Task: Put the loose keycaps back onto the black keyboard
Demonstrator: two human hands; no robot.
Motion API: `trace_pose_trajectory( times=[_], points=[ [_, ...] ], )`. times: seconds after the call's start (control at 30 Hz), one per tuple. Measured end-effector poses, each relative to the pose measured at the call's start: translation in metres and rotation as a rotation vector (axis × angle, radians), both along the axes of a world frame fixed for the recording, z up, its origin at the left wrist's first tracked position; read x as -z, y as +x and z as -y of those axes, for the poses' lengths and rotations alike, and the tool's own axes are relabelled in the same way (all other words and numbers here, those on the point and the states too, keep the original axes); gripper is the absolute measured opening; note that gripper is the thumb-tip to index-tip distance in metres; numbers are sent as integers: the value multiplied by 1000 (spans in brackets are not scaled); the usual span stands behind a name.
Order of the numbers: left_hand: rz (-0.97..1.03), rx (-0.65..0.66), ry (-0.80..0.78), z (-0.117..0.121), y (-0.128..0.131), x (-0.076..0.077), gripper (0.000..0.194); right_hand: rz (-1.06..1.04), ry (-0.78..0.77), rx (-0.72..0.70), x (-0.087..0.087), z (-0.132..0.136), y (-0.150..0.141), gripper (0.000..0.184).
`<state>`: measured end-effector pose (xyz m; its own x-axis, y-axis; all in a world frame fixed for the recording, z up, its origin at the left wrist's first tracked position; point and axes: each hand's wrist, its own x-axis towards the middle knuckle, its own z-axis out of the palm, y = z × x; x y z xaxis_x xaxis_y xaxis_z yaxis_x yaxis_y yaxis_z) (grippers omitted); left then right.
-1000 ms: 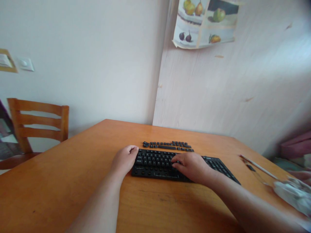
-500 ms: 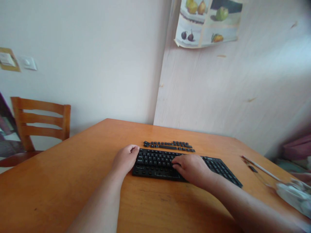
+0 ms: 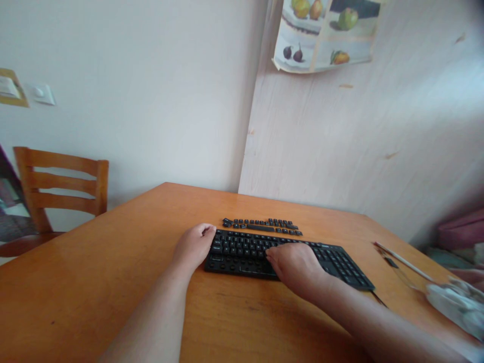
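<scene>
A black keyboard [image 3: 238, 252] lies on the wooden table in front of me. Its upper rows carry keycaps, while the rows nearest me at the left show bare sockets. My left hand [image 3: 194, 245] is closed on the keyboard's left end, thumb near the top corner. Over the middle of the keyboard, my right hand [image 3: 295, 264] has its fingers bent down and together among the keys; whatever is between the fingertips is hidden. Several loose black keycaps [image 3: 280, 222] sit in rows just behind the keyboard, with a long space bar [image 3: 260, 228] among them.
A wooden chair [image 3: 64, 181] stands left of the table [image 3: 151, 212]. On the right lie a thin stick [image 3: 404, 262], a small dark piece [image 3: 391, 262] and a crumpled pale bag [image 3: 454, 305]. Part of another person's hand [image 3: 469, 276] shows at the right edge.
My right hand has tipped over, its thumb now tucked out of sight and its fingers lower on the keys. A cable shows at the keyboard's right corner. My left hand keeps its place.
</scene>
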<state>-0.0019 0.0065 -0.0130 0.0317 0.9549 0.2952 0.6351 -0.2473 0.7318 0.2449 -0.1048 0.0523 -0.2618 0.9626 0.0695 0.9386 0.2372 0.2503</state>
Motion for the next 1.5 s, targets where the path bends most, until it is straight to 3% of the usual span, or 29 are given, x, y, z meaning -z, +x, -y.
trace_pose_trajectory(
  times=[1.17, 1.37, 1.5],
  points=[
    [-9, -13, -40, 1, 1, -3, 40, 41, -50, 23, 0, 0, -8, 25],
    [-4, -4, -29, 0, 1, -2, 39, -44, -16, 13, -1, -1, 2, 38],
    [-8, -10, -34, 1, 1, -4, 38, -67, 24, 16, -3, 0, 8, 36]
  ],
)
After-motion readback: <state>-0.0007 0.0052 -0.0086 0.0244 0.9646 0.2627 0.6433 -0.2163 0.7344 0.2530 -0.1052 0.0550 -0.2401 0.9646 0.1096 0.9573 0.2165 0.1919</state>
